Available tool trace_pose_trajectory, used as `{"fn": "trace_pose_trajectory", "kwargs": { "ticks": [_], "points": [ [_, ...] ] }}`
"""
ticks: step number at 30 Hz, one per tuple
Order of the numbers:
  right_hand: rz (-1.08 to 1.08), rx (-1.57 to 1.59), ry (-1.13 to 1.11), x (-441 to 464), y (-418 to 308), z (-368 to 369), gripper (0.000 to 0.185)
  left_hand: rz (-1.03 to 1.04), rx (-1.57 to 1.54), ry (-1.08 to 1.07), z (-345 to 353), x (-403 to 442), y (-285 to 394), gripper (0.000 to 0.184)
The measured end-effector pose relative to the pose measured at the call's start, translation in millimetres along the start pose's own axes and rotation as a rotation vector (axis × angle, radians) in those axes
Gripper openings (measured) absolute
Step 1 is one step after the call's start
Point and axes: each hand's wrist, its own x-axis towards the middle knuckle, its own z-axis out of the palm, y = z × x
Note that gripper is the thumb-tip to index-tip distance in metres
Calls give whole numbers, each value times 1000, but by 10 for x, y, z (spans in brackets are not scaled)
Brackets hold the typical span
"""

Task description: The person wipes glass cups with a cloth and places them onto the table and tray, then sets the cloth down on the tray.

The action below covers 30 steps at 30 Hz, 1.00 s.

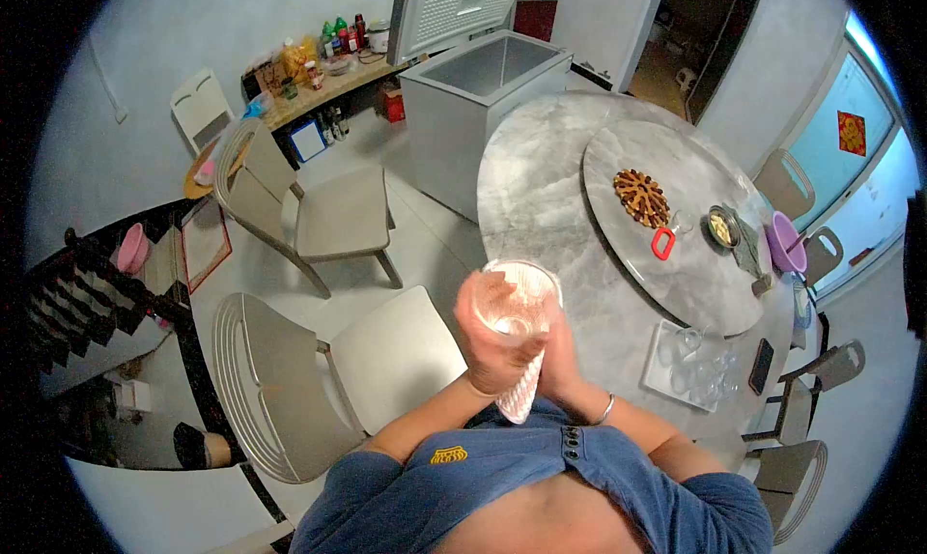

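Between both hands, before the person's chest, is a glass [529, 285], its wide mouth turned upward. The left hand [486, 346] is grasping one side of this glass, and the right hand [557, 346] is closed around its other side. A pale pink cloth [519, 399] is hanging below, between the two wrists. On the right wrist sits a thin bracelet [606, 408].

Just to the right of the right hand, on the round table [536, 172], lies a white tray [660, 369] with several clear glasses [697, 369] in it; a dark phone [762, 366] is beside it. Farther ahead of the hands, the raised round board [690, 284] carries a brown patterned mat [642, 198], a red handle [662, 244] and a bowl [721, 227]. To the left of the left hand stands a chair [396, 356].
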Motion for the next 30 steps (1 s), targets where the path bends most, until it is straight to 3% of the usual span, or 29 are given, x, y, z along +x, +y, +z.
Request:
{"fn": "trace_pose_trajectory", "kwargs": {
  "ticks": [3, 6, 7, 8, 11, 13, 15, 16, 17, 19, 21, 24, 27, 29, 30],
  "points": [
    [-50, 80, 38, 182, 266, -238, 39, 136, 263, -106, -42, -100, -140, 95],
    [-361, -472, -78, 140, 90, -238, 31, 105, 170, -114, -44, -100, -110, 94],
    [-365, -474, -77, 84, -9, -210, 31, 84, 122, -120, -37, -98, -85, 93],
    [-349, -523, -95, 43, -86, -198, 30, 111, 228, -327, -143, -53, -32, 99],
    [-277, -486, -143, 24, -175, -299, 31, 53, 262, -361, -173, -40, 5, 98],
    [-237, -578, -65, -57, -356, -369, 32, 179, 390, -301, -179, -14, -41, 94],
    [-256, -577, -43, -153, -513, -279, 32, -163, 391, -346, -210, -21, -75, 86],
    [-535, -675, -24, -182, -509, -147, 29, -324, 284, -423, -224, -36, -81, 84],
    [-786, -787, -80, -141, -515, -159, 25, -323, 281, -427, -206, -65, -91, 84],
    [-1347, -990, -90, -58, -532, -183, 19, -603, -181, -625, -174, -115, -116, 80],
    [-937, -1083, -262, -176, -493, -360, 15, -552, -192, -659, -180, -109, -145, 71],
    [-997, -991, -254, -159, -448, -362, 13, -588, -267, -717, -185, -18, -53, 72],
    [-1070, -854, -313, -167, -510, -294, 13, -759, -455, -756, -200, 22, 5, 65],
    [-1127, -732, -350, -181, -527, -275, 12, -1195, -1036, -668, -243, -28, -73, 56],
    [-1054, -814, -310, -196, -492, -298, 12, -1289, -1085, -668, -264, -30, -114, 50]
  ]
}}
